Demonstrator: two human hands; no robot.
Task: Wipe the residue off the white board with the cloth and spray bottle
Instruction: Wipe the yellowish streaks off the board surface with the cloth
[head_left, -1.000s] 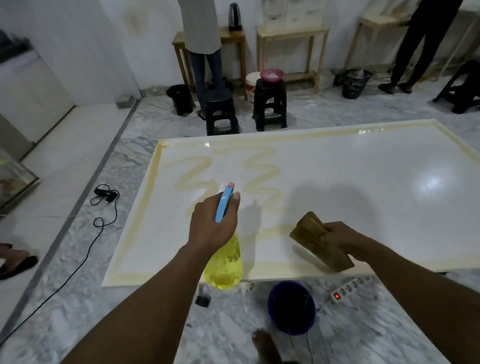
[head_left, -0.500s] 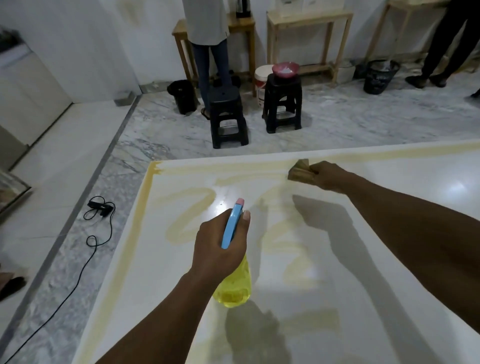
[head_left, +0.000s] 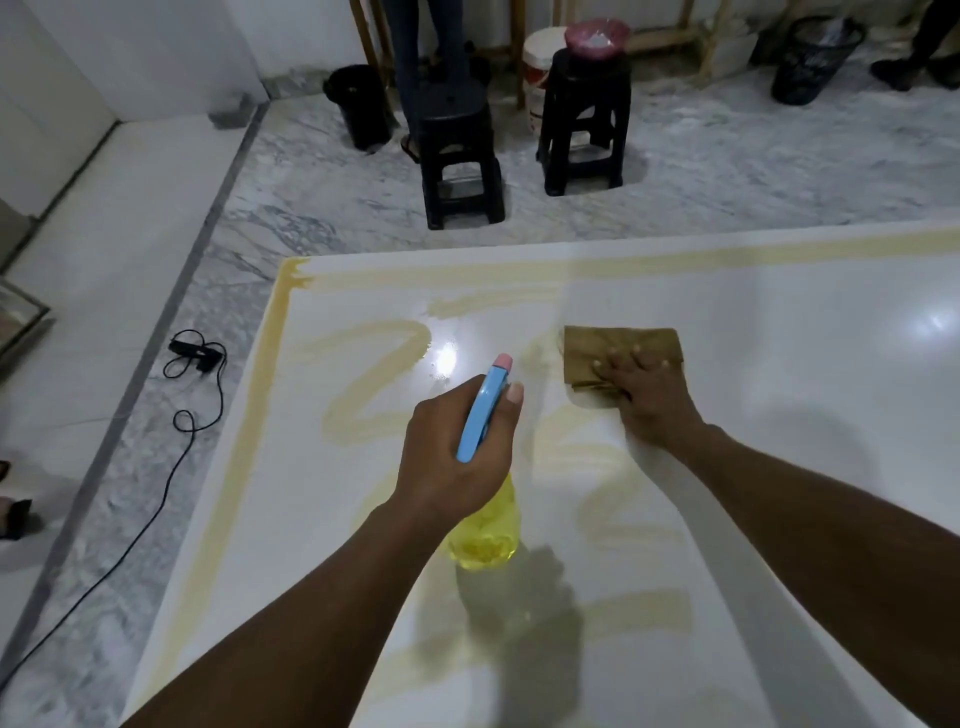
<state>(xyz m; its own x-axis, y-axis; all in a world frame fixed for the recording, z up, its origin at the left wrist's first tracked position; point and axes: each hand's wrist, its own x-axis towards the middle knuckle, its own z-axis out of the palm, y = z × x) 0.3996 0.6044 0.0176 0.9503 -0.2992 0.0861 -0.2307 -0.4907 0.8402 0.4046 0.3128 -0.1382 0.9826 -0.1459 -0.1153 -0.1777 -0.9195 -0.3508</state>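
Across the lower and right part of the frame lies the large glossy white board (head_left: 779, 467), flat on the grey-veined marble floor (head_left: 311, 218). Yellowish residue streaks (head_left: 374, 421) run along its upper and left edges and zigzag over its middle.

Near the centre of the frame, the left hand (head_left: 457, 447) is wrapped round the neck of the clear plastic spray bottle of yellow liquid (head_left: 488, 525). Its fingers are curled about the bottle's light blue spray head, whose pink nozzle points toward the top of the frame. The bottle hangs above the board and casts a dark shadow just below itself.

Right of centre, the right hand (head_left: 649, 395) lies flat on the folded brown cloth (head_left: 618, 345), fingers straight and spread, pressing it against the board. The cloth sits beside the zigzag streaks, below the streak along the upper edge.

Above the board stand two black plastic stools (head_left: 460, 156). The right-hand one carries a pink bowl (head_left: 596, 32), and a white bucket (head_left: 540, 57) sits behind it. A black bin (head_left: 358, 104) stands to the left of the stools, and a black mesh basket (head_left: 815, 57) is in the upper right. A coiled black cable (head_left: 195, 358) trails over the floor at the left. A person's legs (head_left: 415, 52) show at the top edge.
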